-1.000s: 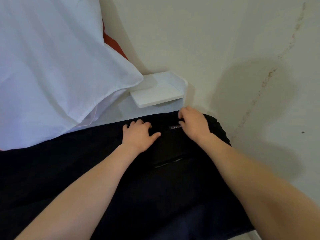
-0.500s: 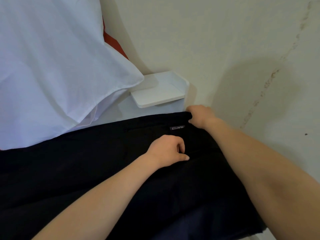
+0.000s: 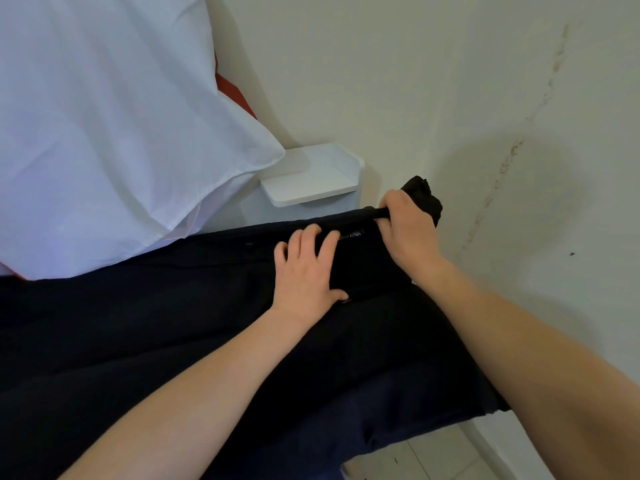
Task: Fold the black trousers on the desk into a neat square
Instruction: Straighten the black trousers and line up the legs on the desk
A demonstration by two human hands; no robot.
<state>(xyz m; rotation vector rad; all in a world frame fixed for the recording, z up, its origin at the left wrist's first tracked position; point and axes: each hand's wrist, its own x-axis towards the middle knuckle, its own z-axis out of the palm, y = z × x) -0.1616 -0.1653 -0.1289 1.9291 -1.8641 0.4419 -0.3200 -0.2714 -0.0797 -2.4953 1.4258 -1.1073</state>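
Note:
The black trousers (image 3: 145, 334) lie spread across the desk and fill the lower half of the view, with a small label near their far edge. My left hand (image 3: 306, 271) rests flat on the cloth just left of that label, fingers apart. My right hand (image 3: 407, 233) is closed on the far right corner of the trousers and holds a bunch of black cloth lifted off the desk, close to the wall. The desk top itself is hidden under the cloth.
A white sheet or pillow (image 3: 104, 126) covers the upper left, with something red (image 3: 235, 95) behind it. A small white shelf (image 3: 311, 178) sits against the cream wall (image 3: 485, 98). Tiled floor (image 3: 433, 455) shows at the bottom right.
My left hand has opened and moved up beside the label, now pressing flat. My right hand has closed on the far corner of the trousers and lifted it up.

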